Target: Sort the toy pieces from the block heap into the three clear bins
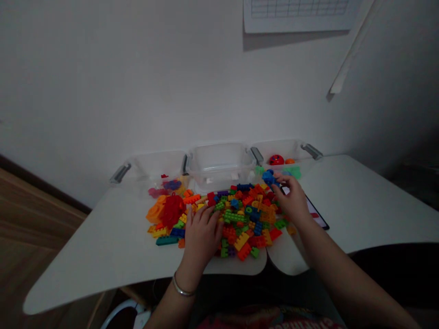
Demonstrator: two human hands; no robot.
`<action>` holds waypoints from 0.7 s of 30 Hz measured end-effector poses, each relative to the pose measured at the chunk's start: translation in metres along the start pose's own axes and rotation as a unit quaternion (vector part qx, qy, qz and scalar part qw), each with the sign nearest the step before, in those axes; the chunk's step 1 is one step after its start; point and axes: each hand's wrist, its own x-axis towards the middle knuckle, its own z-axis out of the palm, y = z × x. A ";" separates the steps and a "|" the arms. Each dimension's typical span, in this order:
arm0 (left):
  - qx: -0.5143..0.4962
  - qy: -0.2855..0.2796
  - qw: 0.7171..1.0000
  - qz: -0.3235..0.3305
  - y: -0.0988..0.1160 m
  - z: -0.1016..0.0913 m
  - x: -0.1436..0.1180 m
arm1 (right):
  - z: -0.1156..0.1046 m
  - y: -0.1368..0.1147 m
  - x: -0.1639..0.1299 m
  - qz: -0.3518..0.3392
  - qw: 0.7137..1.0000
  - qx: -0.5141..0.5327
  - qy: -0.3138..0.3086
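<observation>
A heap of coloured plastic building bricks lies on the white table in front of me. My left hand rests palm down on the near left of the heap, fingers spread over the bricks, a bracelet on its wrist. My right hand is at the heap's far right, its fingertips pinching a blue brick lifted a little above the pile. A large red piece and an orange piece sit at the heap's left edge.
Three clear plastic bins stand along the wall: the left bin holds a few small pieces, the middle bin looks bare, the right bin holds red, orange and green pieces. A dark flat tablet lies under my right wrist.
</observation>
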 end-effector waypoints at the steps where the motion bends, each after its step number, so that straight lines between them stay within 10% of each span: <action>1: 0.001 0.002 1.000 0.001 0.000 0.000 0.000 | -0.001 -0.008 -0.006 -0.007 1.000 0.010 0.008; 21: -0.169 -0.062 0.983 0.024 0.021 -0.022 0.023 | 0.010 -0.071 -0.075 -0.219 0.972 -0.055 -0.065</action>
